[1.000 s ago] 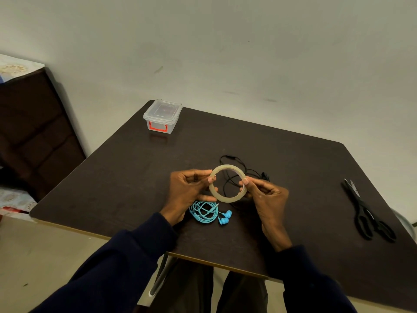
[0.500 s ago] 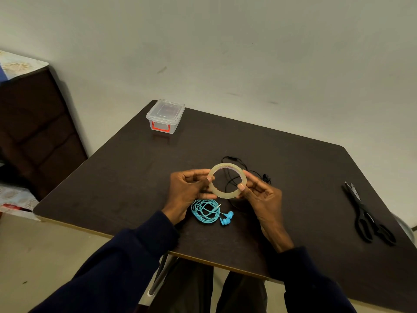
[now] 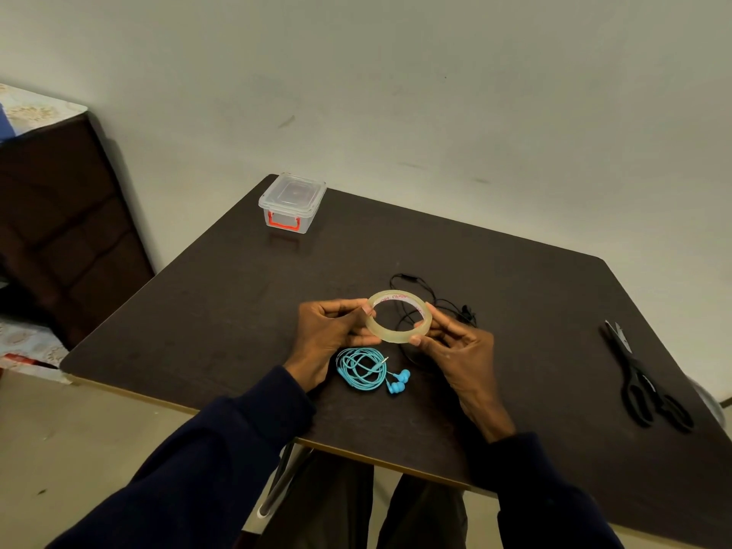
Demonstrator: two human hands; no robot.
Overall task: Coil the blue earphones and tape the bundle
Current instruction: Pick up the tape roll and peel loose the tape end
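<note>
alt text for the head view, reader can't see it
A person's left hand and right hand hold a clear tape roll over a dark table. Coiled blue earphones lie below the hands, black earphones beyond, scissors to the right, a lidded plastic box at the far corner.

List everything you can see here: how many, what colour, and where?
tape roll: one, clear, held above the table by both hands
blue earphones: one set, light blue, coiled on the table below the hands
black earphones: one set, black, loose on the table behind the tape roll
scissors: one pair, black, table's right side
storage box: one, clear with red latch, table's far left corner
table: one, dark brown
left hand: one, fingers pinching the tape roll's left side
right hand: one, fingers pinching its right side
</note>
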